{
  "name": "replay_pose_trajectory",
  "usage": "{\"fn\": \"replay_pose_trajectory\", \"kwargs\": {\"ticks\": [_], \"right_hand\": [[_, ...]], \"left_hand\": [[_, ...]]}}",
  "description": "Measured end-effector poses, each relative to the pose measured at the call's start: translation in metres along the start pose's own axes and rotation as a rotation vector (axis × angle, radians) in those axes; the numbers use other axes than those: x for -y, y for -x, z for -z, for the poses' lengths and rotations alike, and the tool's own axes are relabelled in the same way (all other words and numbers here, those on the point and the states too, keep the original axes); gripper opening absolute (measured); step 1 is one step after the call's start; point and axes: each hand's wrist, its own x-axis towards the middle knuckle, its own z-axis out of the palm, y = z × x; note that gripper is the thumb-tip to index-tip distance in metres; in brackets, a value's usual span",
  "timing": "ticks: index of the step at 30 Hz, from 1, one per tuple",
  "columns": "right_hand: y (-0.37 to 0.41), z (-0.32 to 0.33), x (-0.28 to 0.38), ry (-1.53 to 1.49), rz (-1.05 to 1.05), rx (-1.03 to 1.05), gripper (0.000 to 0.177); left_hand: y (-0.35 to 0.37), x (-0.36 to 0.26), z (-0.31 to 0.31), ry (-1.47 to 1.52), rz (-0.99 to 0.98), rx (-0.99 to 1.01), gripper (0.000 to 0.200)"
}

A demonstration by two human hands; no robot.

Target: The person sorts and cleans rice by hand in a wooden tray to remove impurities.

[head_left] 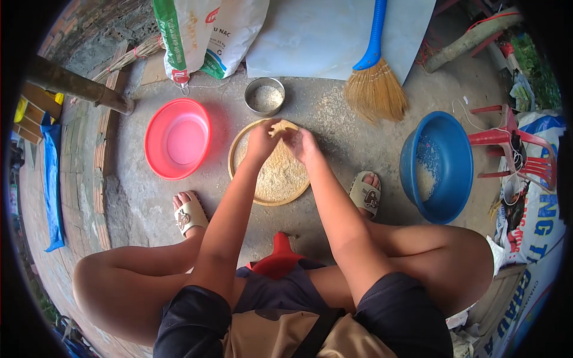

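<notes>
A round woven winnowing tray (231,160) lies on the floor in front of me, with pale, broken-looking grain (277,179) spread over it. Both hands are at the far part of the tray, close together. My left hand (261,142) has its fingers curled inward, thumb near the fingertips. Facing it, my right hand (301,145) is also bent, its fingers pointing towards the left hand. Whatever lies between the fingers is too small to make out. Just beyond the tray stands a metal bowl (265,97) with similar grain in it.
To the left is a pink basin (178,138); a blue basin (436,167) holding some grain stands right. A blue-handled broom (376,89) rests behind scattered grain (334,113). White sacks (209,36) stand at the back. A red plastic chair (513,143) is at the far right.
</notes>
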Motion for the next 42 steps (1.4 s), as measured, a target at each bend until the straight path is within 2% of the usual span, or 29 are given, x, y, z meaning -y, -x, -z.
{"fn": "replay_pose_trajectory", "kwargs": {"ticks": [2, 3, 4, 7, 8, 10, 11, 13, 14, 16, 18, 20, 22, 24, 25, 26, 28, 30, 32, 34, 37, 39, 40, 42], "right_hand": [[-0.008, 0.005, 0.005, -0.014, 0.052, -0.075, 0.041], [-0.012, 0.011, 0.011, 0.0, 0.059, -0.115, 0.041], [-0.015, 0.018, 0.014, 0.014, 0.066, -0.154, 0.04], [-0.015, 0.029, 0.022, -0.005, 0.062, -0.177, 0.037], [-0.018, 0.035, 0.023, -0.008, 0.05, -0.172, 0.036], [-0.022, 0.042, 0.023, 0.033, 0.059, -0.152, 0.036], [-0.02, 0.042, 0.025, 0.061, 0.044, -0.153, 0.036], [-0.016, 0.041, 0.026, 0.09, 0.026, -0.154, 0.037], [-0.012, 0.037, 0.027, 0.182, 0.01, -0.135, 0.038], [-0.002, 0.029, 0.026, 0.267, -0.006, -0.117, 0.039], [0.007, 0.022, 0.022, 0.397, -0.069, -0.035, 0.041], [0.004, 0.019, 0.014, 0.378, -0.132, 0.001, 0.041], [0.004, 0.012, 0.004, 0.198, -0.214, -0.014, 0.037], [0.002, 0.013, -0.002, 0.167, -0.208, 0.008, 0.036], [-0.001, 0.015, -0.002, 0.144, -0.194, 0.03, 0.035], [-0.005, 0.016, -0.001, 0.12, -0.178, 0.052, 0.034], [-0.018, 0.025, 0.0, 0.135, -0.127, -0.036, 0.036], [-0.013, 0.027, 0.014, 0.17, -0.078, -0.149, 0.039], [-0.019, 0.035, 0.021, -0.021, -0.057, -0.122, 0.042], [-0.022, 0.044, 0.024, 0.04, -0.032, -0.145, 0.04], [-0.012, 0.042, 0.025, 0.042, -0.047, -0.129, 0.04], [-0.005, 0.037, 0.026, 0.144, -0.067, -0.107, 0.041], [-0.001, 0.035, 0.024, 0.246, -0.086, -0.081, 0.041], [0.004, 0.031, 0.02, 0.273, -0.118, -0.072, 0.043]], "left_hand": [[0.003, 0.006, -0.003, -0.214, -0.008, -0.13, 0.03], [0.008, 0.011, -0.008, -0.268, -0.103, -0.118, 0.03], [0.014, 0.016, -0.014, -0.313, -0.08, -0.02, 0.034], [0.048, 0.013, -0.042, -0.495, -0.136, 0.097, 0.044], [0.06, 0.014, -0.051, -0.515, -0.158, 0.168, 0.033], [0.082, 0.038, -0.068, -0.538, -0.389, 0.258, 0.028], [0.086, 0.041, -0.068, -0.535, -0.388, 0.258, 0.028], [0.092, 0.049, -0.062, -0.531, -0.432, 0.413, 0.026], [0.088, 0.051, -0.057, -0.531, -0.431, 0.414, 0.026], [0.065, 0.053, -0.046, -0.385, -0.314, 0.213, 0.019], [0.045, 0.035, -0.029, -0.219, -0.211, -0.128, 0.009], [0.028, 0.014, -0.012, -0.094, -0.052, -0.201, 0.006], [0.017, 0.004, -0.008, -0.075, -0.046, -0.173, 0.009], [0.016, -0.008, -0.01, -0.006, -0.114, 0.153, 0.013], [0.018, -0.015, -0.01, -0.12, -0.242, 0.193, 0.014], [0.022, -0.016, -0.014, -0.121, -0.238, 0.2, 0.014], [0.029, -0.017, -0.021, -0.354, -0.314, 0.088, 0.015], [0.045, -0.017, -0.023, -0.373, -0.3, 0.134, 0.016], [0.061, -0.003, -0.032, -0.387, -0.368, 0.454, 0.019], [0.081, 0.015, -0.043, -0.486, -0.459, 0.574, 0.023], [0.091, 0.029, -0.046, -0.551, -0.506, 0.591, 0.024], [0.082, 0.033, -0.038, -0.44, -0.349, 0.57, 0.02], [0.076, 0.036, -0.034, -0.441, -0.347, 0.571, 0.02], [0.058, 0.034, -0.021, -0.231, -0.259, 0.317, 0.01]]}}
